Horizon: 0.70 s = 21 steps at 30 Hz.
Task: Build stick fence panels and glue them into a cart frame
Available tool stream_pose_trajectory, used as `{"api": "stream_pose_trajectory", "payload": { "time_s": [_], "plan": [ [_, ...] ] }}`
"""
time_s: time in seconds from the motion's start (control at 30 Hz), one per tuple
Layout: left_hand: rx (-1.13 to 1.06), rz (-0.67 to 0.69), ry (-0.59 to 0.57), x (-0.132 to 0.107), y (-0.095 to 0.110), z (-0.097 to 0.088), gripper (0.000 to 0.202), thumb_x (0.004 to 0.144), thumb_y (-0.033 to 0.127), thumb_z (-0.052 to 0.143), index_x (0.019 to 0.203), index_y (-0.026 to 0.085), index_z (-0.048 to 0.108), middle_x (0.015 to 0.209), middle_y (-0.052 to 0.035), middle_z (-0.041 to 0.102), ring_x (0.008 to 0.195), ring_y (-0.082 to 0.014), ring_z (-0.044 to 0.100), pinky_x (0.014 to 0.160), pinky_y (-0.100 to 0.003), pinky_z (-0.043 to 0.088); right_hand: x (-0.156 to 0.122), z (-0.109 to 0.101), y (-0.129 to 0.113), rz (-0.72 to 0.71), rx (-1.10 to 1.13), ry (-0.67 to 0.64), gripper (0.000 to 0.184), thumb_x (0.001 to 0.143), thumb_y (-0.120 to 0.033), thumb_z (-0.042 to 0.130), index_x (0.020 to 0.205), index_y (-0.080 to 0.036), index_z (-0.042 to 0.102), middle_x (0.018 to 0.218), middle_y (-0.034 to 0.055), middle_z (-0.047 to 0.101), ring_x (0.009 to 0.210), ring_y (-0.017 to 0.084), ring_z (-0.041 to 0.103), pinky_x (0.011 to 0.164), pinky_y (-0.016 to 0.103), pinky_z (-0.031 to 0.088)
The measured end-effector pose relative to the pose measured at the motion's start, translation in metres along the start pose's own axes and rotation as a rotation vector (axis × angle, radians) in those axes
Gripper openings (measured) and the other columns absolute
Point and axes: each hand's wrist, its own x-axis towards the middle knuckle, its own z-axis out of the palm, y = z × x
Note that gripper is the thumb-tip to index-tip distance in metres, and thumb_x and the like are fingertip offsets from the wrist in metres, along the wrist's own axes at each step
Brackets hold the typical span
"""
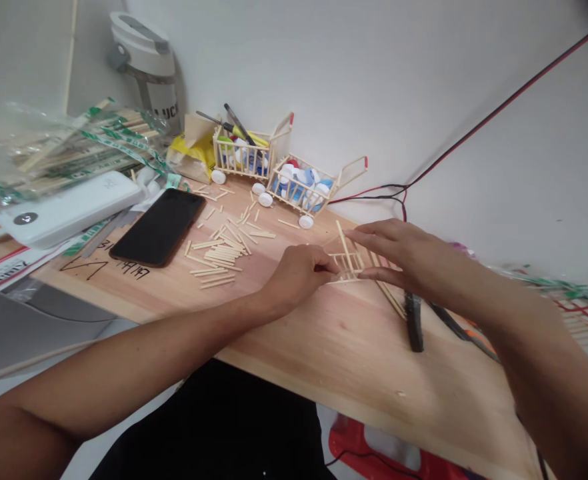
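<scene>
A small ladder-like frame of thin wooden sticks lies on the wooden table between my two hands. My left hand pinches its near left end, fingertips pressed together. One longer stick stands tilted up over the frame. My right hand reaches in from the other side, with thumb and fingers spread around the frame's right part; whether they touch it I cannot tell. To the left of my left hand lies a loose pile of short cut sticks.
Behind stand two miniature stick-built carts, one with pens and caps, the other full of bottle caps. A phone, a white power bank, bagged sticks and a tumbler are left. A black clamp-like bar lies right.
</scene>
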Motion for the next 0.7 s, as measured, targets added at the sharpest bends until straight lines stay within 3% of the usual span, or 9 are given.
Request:
{"api": "stream_pose_trajectory", "payload": {
  "time_s": [0.7],
  "plan": [
    [-0.008,0.001,0.001,-0.0003,0.0000,-0.0004,0.013,0.075,0.009,0.064,0.079,0.014,0.075,0.078,-0.0027,0.070,0.071,-0.0117,0.062,0.066,-0.024,0.043,-0.0002,0.0007,-0.0004,0.005,0.003,0.003,0.049,0.093,-0.043,0.048,0.134,-0.017,0.052,0.128,0.0148,0.059,0.115,0.029,0.055,0.091,0.044,0.048]
  ]
}}
